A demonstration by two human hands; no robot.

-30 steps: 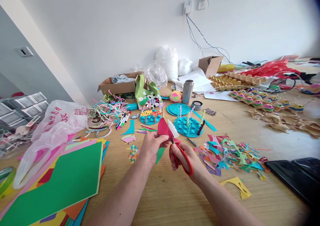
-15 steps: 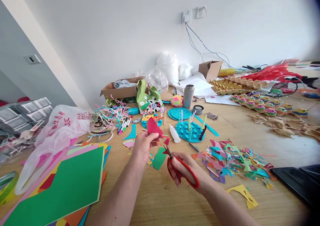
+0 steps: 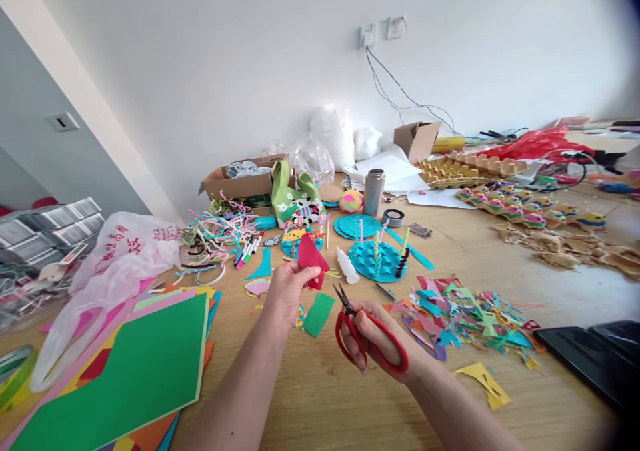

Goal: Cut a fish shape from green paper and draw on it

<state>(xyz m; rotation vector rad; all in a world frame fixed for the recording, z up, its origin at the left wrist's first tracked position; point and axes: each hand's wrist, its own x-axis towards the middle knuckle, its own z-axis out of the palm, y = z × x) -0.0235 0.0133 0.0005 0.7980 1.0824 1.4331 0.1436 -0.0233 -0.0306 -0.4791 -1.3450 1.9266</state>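
Between the thumb and fingers of my left hand [image 3: 290,291] is a folded-looking piece of red paper [image 3: 311,256]. My right hand [image 3: 373,334] holds red-handled scissors [image 3: 388,354], their blades a little apart and pointing up and left, clear of the paper. Under and between the hands, a green paper rectangle [image 3: 319,314] lies on the wooden table [image 3: 320,398] beside tiny coloured bits. A white glue bottle [image 3: 348,266] lies just beyond the scissors, near a blue bumpy disc [image 3: 379,262] with twisted pipe cleaners standing on it.
Coloured paper sheets [image 3: 125,371] are stacked at the left, by a plastic bag [image 3: 135,244]. Paper scraps [image 3: 470,318] lie in a heap at the right, near a black object [image 3: 580,358]. Behind stand a metal bottle [image 3: 374,193] and a cardboard box [image 3: 235,186].
The scissors have moved slightly right and away from the red paper, their blades now more apart. The small red piece near the blades is no longer seen there.
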